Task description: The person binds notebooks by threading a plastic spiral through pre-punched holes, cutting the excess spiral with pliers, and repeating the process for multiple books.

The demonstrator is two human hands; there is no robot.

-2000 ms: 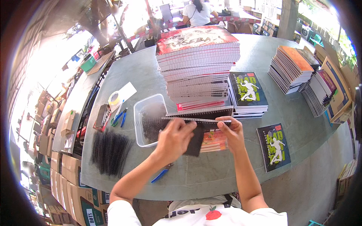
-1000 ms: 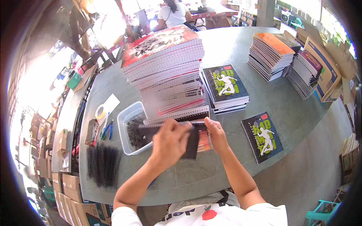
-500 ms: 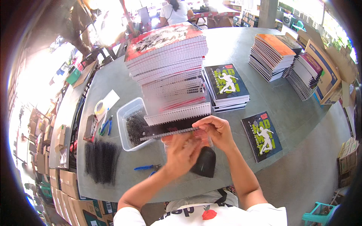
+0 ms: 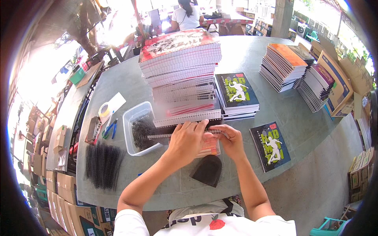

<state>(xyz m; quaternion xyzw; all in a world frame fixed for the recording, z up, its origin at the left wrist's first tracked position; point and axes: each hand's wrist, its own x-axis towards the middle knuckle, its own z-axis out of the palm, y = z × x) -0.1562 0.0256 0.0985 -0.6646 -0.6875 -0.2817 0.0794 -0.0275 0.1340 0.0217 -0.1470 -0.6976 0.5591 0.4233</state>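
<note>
A dark notebook (image 4: 159, 136) with a row of binding loops along its near edge lies against the foot of a tall stack of punched books (image 4: 181, 74). My left hand (image 4: 185, 141) bends its fingers over the middle of that edge and grips it. Beside it, my right hand (image 4: 231, 142) pinches the edge near its right end. The fingertips partly cover the loops. Under my hands sits a reddish-orange printed pad (image 4: 208, 148). Nearest me lies a black dome-shaped piece (image 4: 207, 171).
Left are a clear tub (image 4: 126, 129) of black coils, a pile of black coils (image 4: 103, 167), blue-handled pliers (image 4: 112, 129) and a tape roll (image 4: 104, 110). Right are a notebook stack (image 4: 237, 94), a single notebook (image 4: 270, 147), more stacks (image 4: 281, 67) and a cardboard box (image 4: 338, 78).
My left hand has moved from below the notebook's edge up onto it. My right hand has shifted slightly lower along the edge. The blue pliers near me are now mostly behind my left forearm.
</note>
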